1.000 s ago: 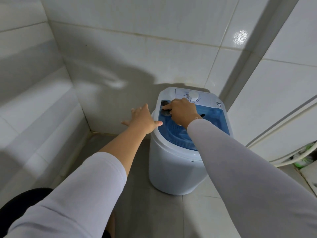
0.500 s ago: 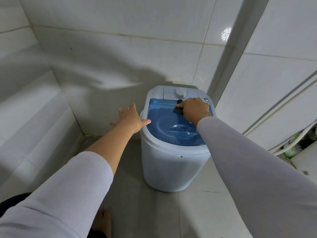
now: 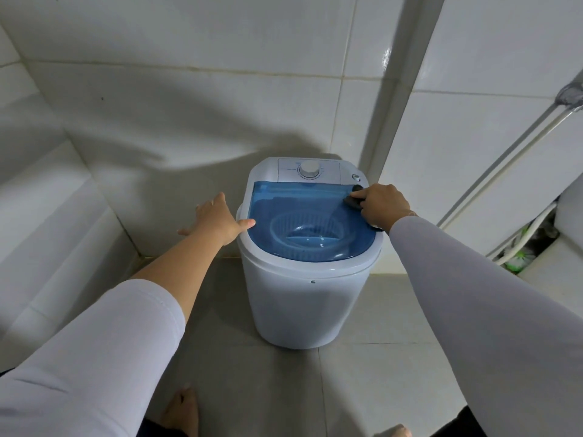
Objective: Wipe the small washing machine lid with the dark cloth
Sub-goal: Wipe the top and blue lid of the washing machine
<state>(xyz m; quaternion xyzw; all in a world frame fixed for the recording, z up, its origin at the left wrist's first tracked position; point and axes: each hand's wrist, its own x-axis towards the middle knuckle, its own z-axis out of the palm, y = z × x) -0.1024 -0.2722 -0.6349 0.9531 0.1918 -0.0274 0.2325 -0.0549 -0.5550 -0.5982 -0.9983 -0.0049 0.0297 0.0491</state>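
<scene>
A small white washing machine (image 3: 303, 304) stands on the tiled floor against the wall. Its see-through blue lid (image 3: 296, 203) is closed, with the basket visible beneath. My right hand (image 3: 380, 205) presses a dark cloth (image 3: 352, 201) on the lid's far right corner; most of the cloth is hidden under the fingers. My left hand (image 3: 217, 220) rests flat against the machine's left rim, fingers spread, thumb touching the lid's edge. A white dial (image 3: 309, 168) sits on the back panel.
White tiled walls close in behind and to the left, with a tiled ledge (image 3: 47, 234) at left. A pipe (image 3: 517, 149) and hose run down the right wall to a green brush (image 3: 520, 255). My bare feet (image 3: 181, 411) stand on the grey floor.
My right hand has slid the cloth from the lid's far left corner across its back edge to the far right corner. My left hand has stayed on the left rim.
</scene>
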